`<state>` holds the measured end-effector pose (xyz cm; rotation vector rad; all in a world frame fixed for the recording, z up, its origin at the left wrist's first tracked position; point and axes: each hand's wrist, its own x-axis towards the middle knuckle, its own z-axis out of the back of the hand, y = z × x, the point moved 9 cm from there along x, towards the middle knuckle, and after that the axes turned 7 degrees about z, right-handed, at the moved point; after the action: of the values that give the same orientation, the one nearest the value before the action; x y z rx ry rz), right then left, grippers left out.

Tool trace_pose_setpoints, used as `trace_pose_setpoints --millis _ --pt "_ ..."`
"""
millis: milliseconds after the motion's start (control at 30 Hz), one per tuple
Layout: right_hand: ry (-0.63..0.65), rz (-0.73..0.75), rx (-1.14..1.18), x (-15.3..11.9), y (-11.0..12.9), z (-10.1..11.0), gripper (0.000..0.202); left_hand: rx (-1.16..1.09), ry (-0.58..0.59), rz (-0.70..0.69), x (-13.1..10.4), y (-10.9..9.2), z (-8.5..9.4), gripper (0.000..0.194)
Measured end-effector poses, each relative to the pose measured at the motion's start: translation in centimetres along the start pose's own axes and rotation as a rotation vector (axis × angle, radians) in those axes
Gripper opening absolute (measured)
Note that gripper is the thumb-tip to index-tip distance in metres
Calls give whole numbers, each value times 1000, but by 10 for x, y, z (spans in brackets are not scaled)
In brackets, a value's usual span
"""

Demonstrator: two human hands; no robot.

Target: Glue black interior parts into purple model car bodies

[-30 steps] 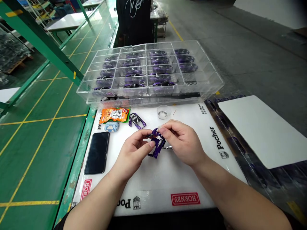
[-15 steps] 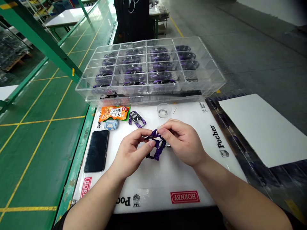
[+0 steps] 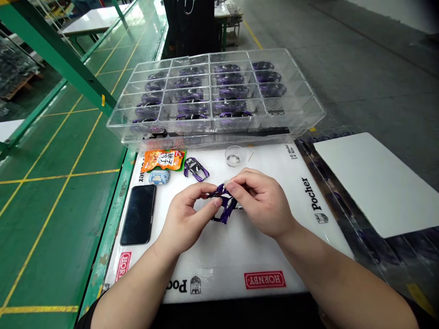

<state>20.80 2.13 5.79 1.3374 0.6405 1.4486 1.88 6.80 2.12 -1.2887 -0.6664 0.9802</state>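
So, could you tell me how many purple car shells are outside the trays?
2 visible: a held shell between left hand and right hand; a loose shell beside the orange packet.

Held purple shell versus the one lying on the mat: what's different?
The held shell is in the left hand, with the right hand at its upper edge; the lying shell rests on the mat, untouched. Hands partly cover the held shell, but not the lying shell. Both are purple, with openings.

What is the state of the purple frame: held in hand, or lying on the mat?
Held. The left hand pinches the purple frame between thumb and fingers; the right hand is at its far edge.
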Motion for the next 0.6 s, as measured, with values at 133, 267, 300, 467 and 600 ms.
trace_pose_setpoints --millis 133,267,300,467,600 --pt "-9 -4 4 0 0 0 23 21 -13 -20 0 -4 1 17" --pt "-19 -7 4 0 0 1 23 46 -38 -35 -1 -8 2 15" --pt "-22 -9 4 0 -1 1 23 59 -44 -41 -1 -9 2 15" --pt "-46 -16 -37 -3 -1 1 22 166 -89 -117 -4 -21 1 15" --pt "-82 6 -97 -6 4 0 24 288 -125 -215 -8 -32 -1 16"
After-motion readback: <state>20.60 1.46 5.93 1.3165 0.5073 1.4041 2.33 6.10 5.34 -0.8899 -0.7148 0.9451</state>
